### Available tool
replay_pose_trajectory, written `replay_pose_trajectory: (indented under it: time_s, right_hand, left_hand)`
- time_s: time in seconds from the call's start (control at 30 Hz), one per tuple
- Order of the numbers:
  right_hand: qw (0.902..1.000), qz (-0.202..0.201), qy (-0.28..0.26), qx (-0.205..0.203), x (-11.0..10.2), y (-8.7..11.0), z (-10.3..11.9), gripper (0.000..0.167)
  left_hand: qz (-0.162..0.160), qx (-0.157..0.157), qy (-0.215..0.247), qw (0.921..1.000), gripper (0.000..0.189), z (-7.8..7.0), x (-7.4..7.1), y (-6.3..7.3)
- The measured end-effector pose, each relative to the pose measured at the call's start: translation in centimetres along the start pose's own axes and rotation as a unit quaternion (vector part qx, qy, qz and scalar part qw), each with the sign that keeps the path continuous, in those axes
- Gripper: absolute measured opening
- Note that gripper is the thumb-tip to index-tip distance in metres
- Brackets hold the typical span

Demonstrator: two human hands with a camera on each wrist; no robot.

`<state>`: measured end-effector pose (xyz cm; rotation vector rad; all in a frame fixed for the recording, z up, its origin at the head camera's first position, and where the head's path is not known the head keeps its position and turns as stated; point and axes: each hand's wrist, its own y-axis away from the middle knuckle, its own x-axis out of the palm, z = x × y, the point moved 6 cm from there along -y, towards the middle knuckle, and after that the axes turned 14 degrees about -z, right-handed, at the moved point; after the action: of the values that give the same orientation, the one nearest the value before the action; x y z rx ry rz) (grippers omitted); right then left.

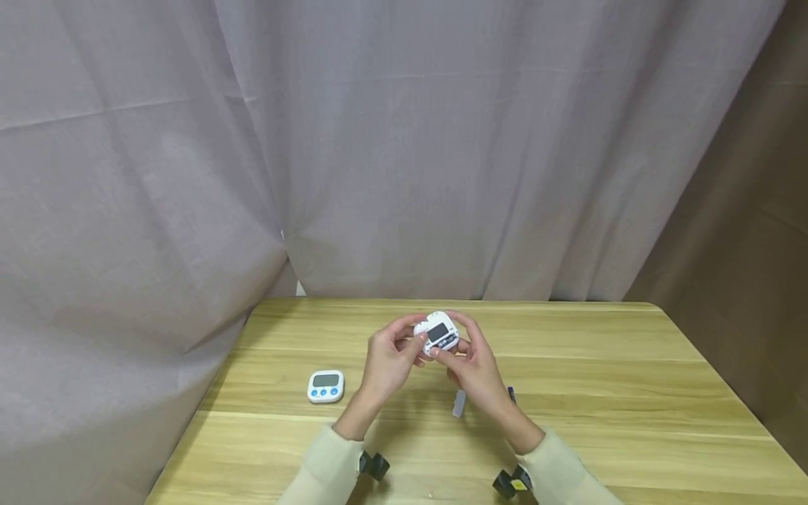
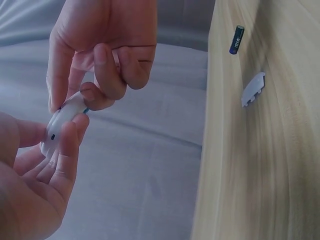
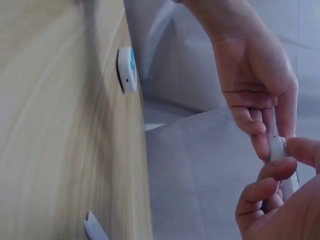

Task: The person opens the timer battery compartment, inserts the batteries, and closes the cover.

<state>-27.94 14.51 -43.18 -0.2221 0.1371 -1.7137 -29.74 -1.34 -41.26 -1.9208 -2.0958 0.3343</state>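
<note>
Both hands hold a white digital timer (image 1: 440, 324) above the table, its back turned up towards the head camera. A dark rectangle shows on that back, and a battery (image 1: 448, 342) lies in the uncovered slot along its lower edge. My left hand (image 1: 387, 359) grips the timer's left side, thumb on the back. On the other side my right hand (image 1: 477, 366) grips it, with the thumb at the lower edge by the battery. A white battery cover (image 2: 253, 90) lies on the table below the hands, and near it a loose dark battery (image 2: 237, 40).
A second white timer (image 1: 326, 387) with blue buttons lies face up on the wooden table (image 1: 265, 435), left of the hands. Behind the table hangs a grey curtain (image 1: 404, 154). Black wrist cameras (image 1: 379, 466) sit under the sleeves, close to the tabletop.
</note>
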Motion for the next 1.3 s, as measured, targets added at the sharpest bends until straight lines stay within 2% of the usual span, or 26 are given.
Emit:
replay_pose_trajectory:
  time_s: [0.4,0.67,0.73,0.87,1.0,1.13,1.2,1.3]
  right_hand:
    - [0.9988,-0.031,-0.011,0.037,0.0,-0.1,-0.5,0.064]
    - [0.9990,-0.017,0.004,0.041,-0.3,-0.2,-0.6,0.061]
    - [0.9993,-0.011,0.013,0.034,-0.4,-0.2,-0.6,0.060]
    - [0.9991,0.008,0.040,-0.005,-0.8,-0.5,-0.2,0.059]
    - [0.9948,0.039,0.084,-0.041,-1.5,-1.0,0.1,0.053]
    - [0.9797,0.079,0.172,-0.066,-2.1,-1.4,0.2,0.043]
    - [0.9656,0.100,0.226,-0.081,-2.3,-1.5,0.0,0.039]
    - [0.9386,0.118,0.308,-0.101,-2.4,-1.6,-0.5,0.035]
  left_hand:
    - [-0.002,0.003,-0.005,1.0000,0.033,0.0,0.2,0.0]
    - [0.005,-0.002,-0.007,1.0000,0.031,0.3,-0.1,-0.3]
    - [0.005,-0.003,-0.004,1.0000,0.031,0.3,-0.2,-0.3]
    - [0.002,0.001,-0.004,1.0000,0.033,0.3,-0.5,-0.5]
    - [-0.002,0.004,0.001,1.0000,0.034,0.2,-0.8,-0.7]
    - [-0.002,0.005,0.005,1.0000,0.034,0.2,-1.0,-0.9]
    - [-0.001,0.003,0.006,1.0000,0.033,0.2,-1.1,-1.0]
    - [-0.001,-0.001,0.008,1.0000,0.033,0.1,-1.1,-0.9]
